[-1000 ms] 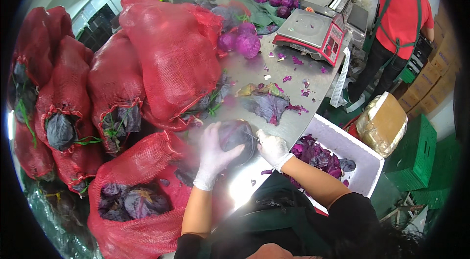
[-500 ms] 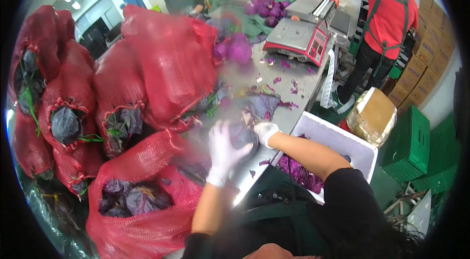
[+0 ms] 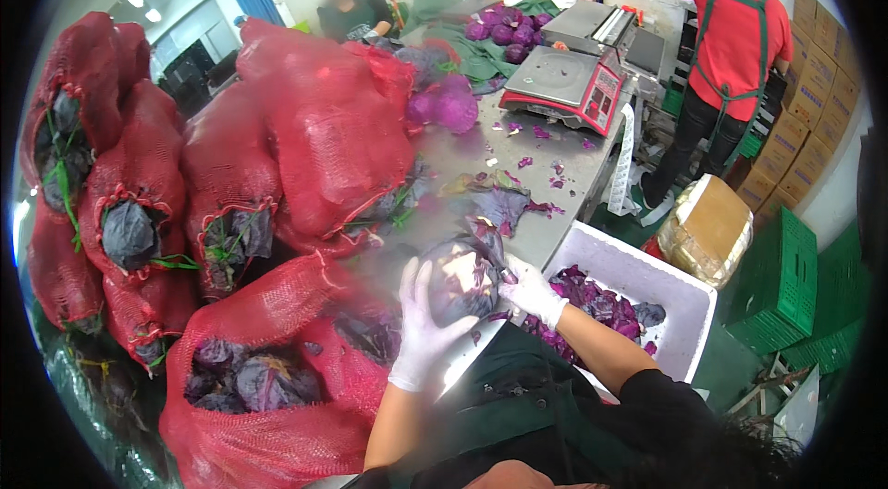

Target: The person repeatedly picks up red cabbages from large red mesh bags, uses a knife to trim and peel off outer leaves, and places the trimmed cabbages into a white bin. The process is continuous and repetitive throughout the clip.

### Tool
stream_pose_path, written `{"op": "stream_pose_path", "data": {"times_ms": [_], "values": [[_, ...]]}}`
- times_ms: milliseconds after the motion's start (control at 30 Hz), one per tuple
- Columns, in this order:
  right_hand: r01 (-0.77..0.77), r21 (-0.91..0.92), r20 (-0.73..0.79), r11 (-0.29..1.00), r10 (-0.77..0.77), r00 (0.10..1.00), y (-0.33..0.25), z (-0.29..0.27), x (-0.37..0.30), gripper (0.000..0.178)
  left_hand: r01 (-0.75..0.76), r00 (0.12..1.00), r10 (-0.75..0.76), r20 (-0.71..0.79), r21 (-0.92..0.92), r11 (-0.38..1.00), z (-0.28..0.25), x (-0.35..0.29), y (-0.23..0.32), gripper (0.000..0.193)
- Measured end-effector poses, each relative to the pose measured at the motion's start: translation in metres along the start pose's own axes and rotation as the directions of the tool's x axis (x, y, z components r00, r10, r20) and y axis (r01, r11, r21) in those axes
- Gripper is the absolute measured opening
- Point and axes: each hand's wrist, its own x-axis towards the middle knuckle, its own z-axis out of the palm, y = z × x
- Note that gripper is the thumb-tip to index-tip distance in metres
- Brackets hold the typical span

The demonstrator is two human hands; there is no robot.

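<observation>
A red cabbage (image 3: 442, 293) rests over the metal table near its front edge, its pale cut patch showing on the upper right. My left hand (image 3: 421, 327), in a white glove, grips the cabbage's left and near side with thumb and fingers spread round it. On the right side, my gloved right hand (image 3: 534, 293) is closed at the cabbage. A small dark piece shows at its fingertips, too unclear to name. Loose outer leaves (image 3: 499, 204) lie on the table just beyond the cabbage.
Red mesh sacks (image 3: 324, 133) of cabbages crowd the left; an open sack (image 3: 268, 433) lies nearest. A white foam box (image 3: 680, 322) holds purple leaves at right. Farther back are a red scale (image 3: 564, 82) and peeled cabbages (image 3: 504, 31). Two co-workers (image 3: 735, 45) (image 3: 351, 8) are beyond.
The cabbage has turned, bringing its pale cut patch into view. My right hand has moved right and toward me, while the left still holds the cabbage. More of the foam box's leaves show.
</observation>
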Motion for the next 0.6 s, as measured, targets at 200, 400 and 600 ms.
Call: {"op": "stream_pose_path", "data": {"times_ms": [200,400,600], "values": [[-0.485,0.197,0.183,0.852,0.454,0.872,0.003,-0.048,-0.004,0.044,-0.010,1.000,0.007,0.024,0.125,0.992,0.016,0.031,0.019,0.097],[-0.654,0.290,0.189,0.699,0.628,0.755,0.024,-0.079,-0.007,0.015,0.099,0.983,-0.119,0.138,0.142,0.985,-0.007,0.037,0.014,0.101],[-0.015,-0.095,0.013,0.995,0.017,1.000,-0.047,-0.033,-0.009,0.052,0.165,0.957,-0.157,0.244,-0.010,0.986,-0.010,0.046,0.010,0.109]]}}
